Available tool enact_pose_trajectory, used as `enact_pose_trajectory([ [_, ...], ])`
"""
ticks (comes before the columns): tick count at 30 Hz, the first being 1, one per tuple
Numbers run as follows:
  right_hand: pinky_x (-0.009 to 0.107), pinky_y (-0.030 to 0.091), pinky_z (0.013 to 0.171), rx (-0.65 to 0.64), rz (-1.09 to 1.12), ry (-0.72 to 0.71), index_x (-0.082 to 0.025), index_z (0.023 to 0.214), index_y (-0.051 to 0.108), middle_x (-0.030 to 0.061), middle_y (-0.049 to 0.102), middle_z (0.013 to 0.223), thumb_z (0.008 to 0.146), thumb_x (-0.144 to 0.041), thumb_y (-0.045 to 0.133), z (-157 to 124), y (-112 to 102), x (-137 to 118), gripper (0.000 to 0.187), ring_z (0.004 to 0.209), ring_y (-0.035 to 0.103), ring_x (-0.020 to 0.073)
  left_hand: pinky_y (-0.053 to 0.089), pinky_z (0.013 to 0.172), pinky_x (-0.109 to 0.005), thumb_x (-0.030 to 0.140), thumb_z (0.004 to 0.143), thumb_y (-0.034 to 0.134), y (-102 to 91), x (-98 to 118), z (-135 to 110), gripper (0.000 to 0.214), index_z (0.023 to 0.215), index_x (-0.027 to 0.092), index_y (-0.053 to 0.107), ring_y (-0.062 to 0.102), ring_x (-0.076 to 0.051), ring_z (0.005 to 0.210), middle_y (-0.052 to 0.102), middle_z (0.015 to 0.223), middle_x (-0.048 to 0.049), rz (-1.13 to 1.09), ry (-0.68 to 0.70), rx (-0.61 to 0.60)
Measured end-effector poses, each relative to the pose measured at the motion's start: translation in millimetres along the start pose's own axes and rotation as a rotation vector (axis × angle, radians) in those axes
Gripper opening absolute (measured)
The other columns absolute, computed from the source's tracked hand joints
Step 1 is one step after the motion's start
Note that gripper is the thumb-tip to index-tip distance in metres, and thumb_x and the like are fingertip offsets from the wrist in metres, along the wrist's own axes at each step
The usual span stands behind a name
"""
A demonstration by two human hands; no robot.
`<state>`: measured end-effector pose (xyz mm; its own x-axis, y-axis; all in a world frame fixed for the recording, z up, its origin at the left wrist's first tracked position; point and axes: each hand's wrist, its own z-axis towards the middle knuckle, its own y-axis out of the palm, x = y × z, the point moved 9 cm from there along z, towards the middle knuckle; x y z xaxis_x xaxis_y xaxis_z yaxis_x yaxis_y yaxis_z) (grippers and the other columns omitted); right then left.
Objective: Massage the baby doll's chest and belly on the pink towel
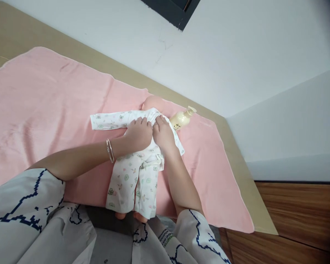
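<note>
A baby doll (151,102) lies on its back on a pink towel (44,106), dressed in white printed trousers (134,183) and a white printed top (112,120). Its feet stick out over the near edge. My left hand (139,132), with a bracelet on the wrist, rests on the doll's chest with fingers curled into the top's fabric. My right hand (162,132) lies beside it, fingers pinching the top near the doll's neck. One sleeve of the top stretches out to the left.
A cream lotion bottle (183,118) lies on the towel just right of the doll's head. The towel covers a tan surface (253,190) set against a white wall. Wooden flooring (299,220) shows at the right.
</note>
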<state>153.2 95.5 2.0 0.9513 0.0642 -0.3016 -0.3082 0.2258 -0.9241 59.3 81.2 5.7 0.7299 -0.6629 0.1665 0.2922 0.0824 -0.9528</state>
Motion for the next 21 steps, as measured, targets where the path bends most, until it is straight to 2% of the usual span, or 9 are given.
enact_pose_trajectory([
  [2,0.062,0.033,0.121,-0.046,-0.076,0.025,-0.005,0.144,0.05,0.0246,0.047,0.155,0.095,-0.025,0.033,-14.3,5.6,-15.4,0.055,0.149,0.039,0.0404,0.05,0.102,-0.044,0.015,0.094,0.042,1.6,-22.4,15.8,0.035,0.116,0.006,0.069,0.064,-0.032,0.121,0.069,0.125,-0.0219,-0.047,-0.02,-0.007],
  [4,0.065,0.029,0.122,-0.049,-0.124,0.027,-0.006,0.152,0.042,0.0235,0.04,0.161,0.094,-0.028,0.039,-27.3,7.4,-32.1,0.062,0.154,0.03,0.0445,0.048,0.105,-0.044,0.017,0.097,0.04,6.7,-49.6,31.2,0.035,0.114,0.008,0.069,0.065,-0.03,0.119,0.071,0.123,-0.019,-0.101,-0.094,0.007],
  [7,0.064,0.027,0.124,-0.042,-0.126,0.044,-0.008,0.154,0.042,0.0213,0.039,0.162,0.094,-0.028,0.042,-31.3,7.4,-38.5,0.063,0.154,0.027,0.0453,0.042,0.114,-0.048,0.022,0.101,0.033,18.5,-68.8,39.7,0.043,0.128,0.006,0.063,0.061,-0.03,0.127,0.067,0.134,-0.0195,-0.146,-0.188,-0.006],
  [9,0.062,0.028,0.125,-0.052,-0.072,0.083,-0.008,0.152,0.044,0.021,0.041,0.161,0.095,-0.027,0.039,-22.6,7.2,-25.4,0.061,0.155,0.029,0.0426,0.034,0.119,-0.054,0.023,0.103,0.031,16.9,-58.9,33.9,0.05,0.141,0.001,0.053,0.05,-0.035,0.139,0.056,0.148,-0.0229,-0.091,-0.177,0.011],
  [11,0.059,0.032,0.123,-0.023,0.015,0.122,-0.01,0.148,0.049,0.0191,0.047,0.157,0.095,-0.026,0.035,-9.5,3.7,-5.4,0.057,0.152,0.037,0.0378,0.033,0.118,-0.058,0.022,0.102,0.032,9.9,-38.5,21.6,0.053,0.147,-0.004,0.046,0.046,-0.039,0.143,0.05,0.153,-0.0269,-0.029,-0.134,0.008],
  [13,0.056,0.039,0.12,0.026,0.092,0.128,-0.015,0.142,0.053,0.0158,0.055,0.15,0.096,-0.027,0.031,1.8,-1.1,10.2,0.052,0.144,0.047,0.0328,0.035,0.115,-0.056,0.015,0.098,0.035,1.5,-14.9,8.0,0.053,0.144,-0.008,0.049,0.053,-0.039,0.135,0.055,0.146,-0.031,0.02,-0.059,-0.031],
  [15,0.055,0.04,0.119,0.038,0.104,0.128,-0.015,0.139,0.054,0.0165,0.057,0.147,0.096,-0.028,0.029,6.6,-2.7,16.5,0.051,0.14,0.051,0.0316,0.038,0.111,-0.054,0.008,0.092,0.039,-7.3,2.3,-2.0,0.051,0.137,-0.01,0.055,0.061,-0.038,0.122,0.064,0.132,-0.0324,0.065,0.013,-0.063],
  [18,0.059,0.032,0.123,-0.033,0.005,0.124,-0.004,0.145,0.048,0.0244,0.044,0.157,0.097,-0.027,0.029,-0.6,1.6,5.5,0.057,0.151,0.038,0.0365,0.045,0.102,-0.051,0.008,0.09,0.041,-11.3,0.4,-2.5,0.047,0.129,-0.008,0.062,0.065,-0.036,0.112,0.069,0.12,-0.03,0.035,0.001,-0.118],
  [21,0.064,0.028,0.124,-0.114,-0.088,0.11,-0.003,0.151,0.042,0.0247,0.036,0.162,0.096,-0.027,0.033,-18.4,5.4,-18.4,0.06,0.155,0.029,0.0407,0.048,0.103,-0.05,0.018,0.094,0.043,-5.5,-20.3,11.6,0.047,0.133,-0.003,0.061,0.06,-0.036,0.128,0.063,0.136,-0.0266,-0.08,-0.048,-0.13],
])
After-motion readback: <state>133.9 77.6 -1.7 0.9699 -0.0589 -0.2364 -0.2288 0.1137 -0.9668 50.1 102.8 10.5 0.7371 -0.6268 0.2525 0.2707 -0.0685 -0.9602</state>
